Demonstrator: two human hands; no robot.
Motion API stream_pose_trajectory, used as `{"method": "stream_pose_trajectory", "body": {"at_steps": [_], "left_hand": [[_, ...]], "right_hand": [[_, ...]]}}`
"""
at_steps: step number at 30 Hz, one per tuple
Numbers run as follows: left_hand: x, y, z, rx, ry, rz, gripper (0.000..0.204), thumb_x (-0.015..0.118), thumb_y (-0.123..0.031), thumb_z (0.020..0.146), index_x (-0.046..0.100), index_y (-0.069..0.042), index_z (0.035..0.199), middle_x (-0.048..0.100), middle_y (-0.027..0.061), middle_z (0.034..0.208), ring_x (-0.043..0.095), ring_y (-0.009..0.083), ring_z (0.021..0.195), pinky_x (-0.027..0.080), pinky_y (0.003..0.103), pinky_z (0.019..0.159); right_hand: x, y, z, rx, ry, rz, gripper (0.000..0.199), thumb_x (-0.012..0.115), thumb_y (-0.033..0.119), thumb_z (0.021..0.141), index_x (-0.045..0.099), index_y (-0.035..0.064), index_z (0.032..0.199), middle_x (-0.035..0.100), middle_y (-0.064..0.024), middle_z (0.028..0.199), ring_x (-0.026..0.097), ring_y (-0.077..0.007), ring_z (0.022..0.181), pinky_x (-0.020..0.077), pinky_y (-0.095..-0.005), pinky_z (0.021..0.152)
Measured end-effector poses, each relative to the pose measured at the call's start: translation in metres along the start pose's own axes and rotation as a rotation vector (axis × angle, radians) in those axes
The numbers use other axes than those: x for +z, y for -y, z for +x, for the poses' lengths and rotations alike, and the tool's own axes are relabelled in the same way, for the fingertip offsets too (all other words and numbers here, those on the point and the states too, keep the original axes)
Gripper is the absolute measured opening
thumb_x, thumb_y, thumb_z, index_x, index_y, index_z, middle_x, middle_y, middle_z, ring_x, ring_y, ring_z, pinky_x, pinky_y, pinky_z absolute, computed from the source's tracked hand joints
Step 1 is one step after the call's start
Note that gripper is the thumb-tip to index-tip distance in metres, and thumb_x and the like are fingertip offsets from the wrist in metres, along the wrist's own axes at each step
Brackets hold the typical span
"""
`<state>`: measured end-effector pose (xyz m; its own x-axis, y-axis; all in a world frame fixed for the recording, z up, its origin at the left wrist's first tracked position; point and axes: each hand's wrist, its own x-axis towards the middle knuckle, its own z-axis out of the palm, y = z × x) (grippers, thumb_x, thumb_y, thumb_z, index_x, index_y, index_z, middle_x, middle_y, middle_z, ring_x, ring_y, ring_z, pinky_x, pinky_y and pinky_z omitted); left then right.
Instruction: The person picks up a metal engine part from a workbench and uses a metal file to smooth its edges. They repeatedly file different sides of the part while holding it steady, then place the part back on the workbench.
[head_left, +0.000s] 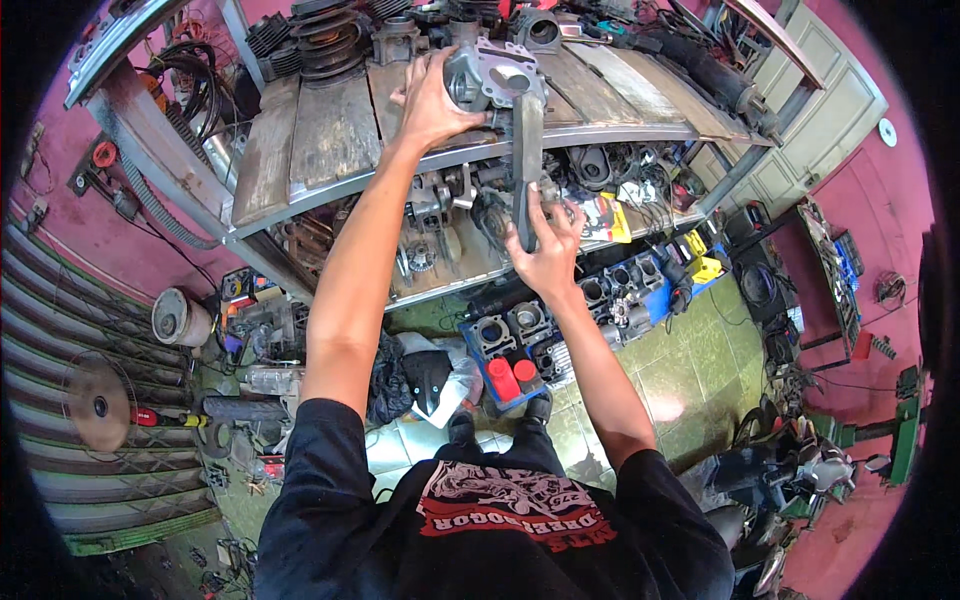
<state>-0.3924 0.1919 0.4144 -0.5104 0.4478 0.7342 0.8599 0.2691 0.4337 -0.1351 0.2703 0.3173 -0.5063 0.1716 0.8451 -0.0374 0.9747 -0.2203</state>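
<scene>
Grey cast metal, with a flat, hole-pierced face around a rounded opening, forms the engine casting at the front edge of the worn wooden-plank surface. The hands are apart: the left hand clasps the casting's side; the right hand grips the lower end of a long, straight-backed grey brush, apparently dark-bristled. The step looks like brushing the casting clean; the next stroke calls for a steady left-hand hold.

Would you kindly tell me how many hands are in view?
2: the left hand grips the metal engine part; the right hand holds the long grey bar.
</scene>
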Motion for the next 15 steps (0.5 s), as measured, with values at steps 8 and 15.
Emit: {"method": "stream_pose_trajectory", "body": {"at_steps": [8, 15], "left_hand": [[-0.001, -0.01, 0.004, 0.127, -0.04, 0.056, 0.114, 0.094, -0.037, 0.046, 0.046, -0.022, 0.148, 0.044, 0.0203, 0.145, 0.037, 0.0384, 0.141, 0.026, 0.066, 0.107], [0.004, -0.006, 0.015, 0.206, -0.164, 0.041, 0.112, 0.093, -0.041, 0.048, 0.046, -0.021, 0.148, 0.049, 0.0197, 0.138, 0.04, 0.0384, 0.137, 0.027, 0.061, 0.108]], "right_hand": [[0.006, -0.002, -0.009, -0.007, -0.059, 0.012, 0.07, 0.077, 0.015, 0.077, 0.058, -0.003, 0.141, 0.067, -0.0157, 0.099, 0.063, -0.031, 0.096, 0.0383, -0.0503, 0.107], [0.011, -0.011, 0.0, -0.025, -0.097, 0.014, 0.071, 0.077, 0.015, 0.076, 0.056, -0.0058, 0.141, 0.071, -0.0101, 0.074, 0.066, -0.0267, 0.094, 0.0364, -0.054, 0.106]]}}
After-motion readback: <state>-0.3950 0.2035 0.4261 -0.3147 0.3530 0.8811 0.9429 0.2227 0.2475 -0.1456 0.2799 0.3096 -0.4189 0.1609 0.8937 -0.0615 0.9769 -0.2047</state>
